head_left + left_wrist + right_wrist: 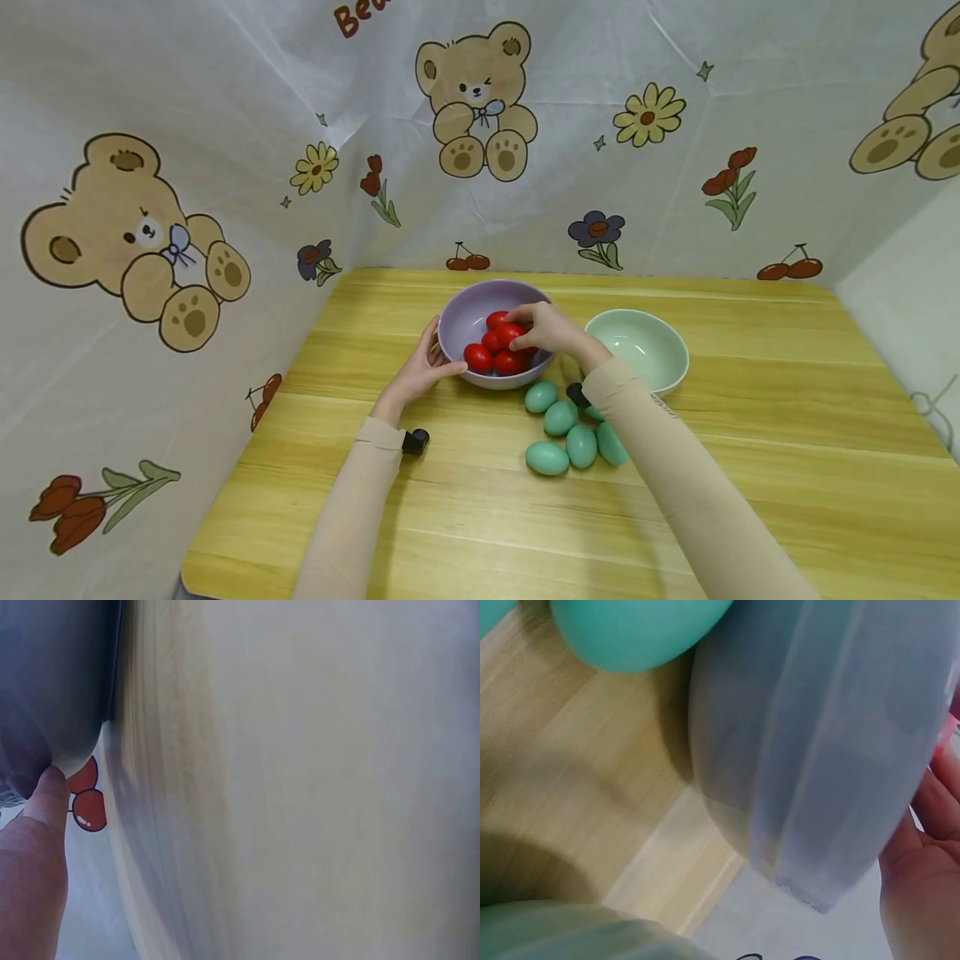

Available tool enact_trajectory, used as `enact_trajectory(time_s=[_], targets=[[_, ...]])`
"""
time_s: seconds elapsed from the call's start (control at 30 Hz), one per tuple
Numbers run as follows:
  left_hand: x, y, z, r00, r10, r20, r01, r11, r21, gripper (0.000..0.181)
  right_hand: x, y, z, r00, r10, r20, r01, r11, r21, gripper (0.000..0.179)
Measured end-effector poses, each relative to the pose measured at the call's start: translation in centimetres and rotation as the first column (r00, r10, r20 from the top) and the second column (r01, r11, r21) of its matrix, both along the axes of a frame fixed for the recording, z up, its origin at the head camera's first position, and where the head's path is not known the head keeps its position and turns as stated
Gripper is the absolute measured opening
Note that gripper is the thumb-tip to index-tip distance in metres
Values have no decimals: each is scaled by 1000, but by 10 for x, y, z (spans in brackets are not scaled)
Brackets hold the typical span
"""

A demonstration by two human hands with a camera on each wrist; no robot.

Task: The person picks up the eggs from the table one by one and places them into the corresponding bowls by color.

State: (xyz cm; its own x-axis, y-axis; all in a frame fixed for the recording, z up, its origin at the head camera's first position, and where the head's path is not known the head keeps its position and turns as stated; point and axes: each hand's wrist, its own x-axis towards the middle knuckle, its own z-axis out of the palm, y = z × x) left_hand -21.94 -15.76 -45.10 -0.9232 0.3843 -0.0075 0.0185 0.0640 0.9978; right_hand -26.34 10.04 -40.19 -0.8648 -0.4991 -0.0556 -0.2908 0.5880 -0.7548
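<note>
Beige sleeves (678,467), purple bowl (467,318) of red eggs (477,358), green bowl (647,343)

Wood-grain surface (465,533): purple bowl (463,317) between left hand (422,368) and right hand (551,330); green eggs (581,446) nearside of right hand; mint bowl (647,357) to its right.

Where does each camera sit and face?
Head: on the head, facing forward and down over the round purple bowl; left hand, right hand, beige fabric sleeves show.
Left wrist: on that wrist, facing the pale wooden table; one digit shows.
Right wrist: on that wrist, facing the bowl's outside; fingers show.
Wrist views share bowl and table.
</note>
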Motion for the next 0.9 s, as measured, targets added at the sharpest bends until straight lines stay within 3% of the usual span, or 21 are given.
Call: enact_trajectory(time_s=[0.27,0.57,0.9], targets=[[1,0,1,1000,3,-8,-3,1000,-13,98,2,0,-4,998,-24,52,25,999,-22,43],[1,0,2,1000,2,0,-2,1000,-17,98,-2,3,-12,998,-36,46,37,999,-29,43],[1,1,2,1000,0,3,0,1000,-2,98,-2,2,-10,998,-33,48,33,999,-9,43]])
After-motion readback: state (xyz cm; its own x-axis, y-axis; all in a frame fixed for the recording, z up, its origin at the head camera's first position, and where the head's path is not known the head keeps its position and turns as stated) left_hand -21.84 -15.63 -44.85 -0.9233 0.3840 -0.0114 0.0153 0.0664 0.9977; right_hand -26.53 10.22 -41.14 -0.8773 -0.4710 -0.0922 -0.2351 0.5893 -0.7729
